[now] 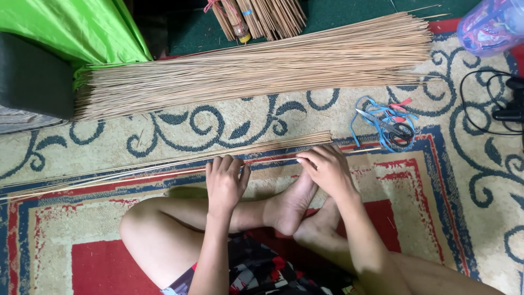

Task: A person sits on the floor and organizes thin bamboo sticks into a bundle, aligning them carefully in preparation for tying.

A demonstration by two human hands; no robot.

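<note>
I sit cross-legged on a patterned rug [436,180]. A thin row of long tan sticks [164,162] lies across the rug just in front of my feet. My left hand [225,183] rests palm down on these sticks, fingers curled over them. My right hand [326,169] presses on the same row further right, fingers bent and pinching at the sticks. A much larger pile of the same sticks [256,68] lies further away, parallel to the thin row.
Scissors [390,124] lie among blue cord [382,117] to the right. A tied bundle of sticks [262,16] lies at the top, green cloth [76,27] at top left, a clear plastic container [491,24] at top right, black cables [491,106] at right.
</note>
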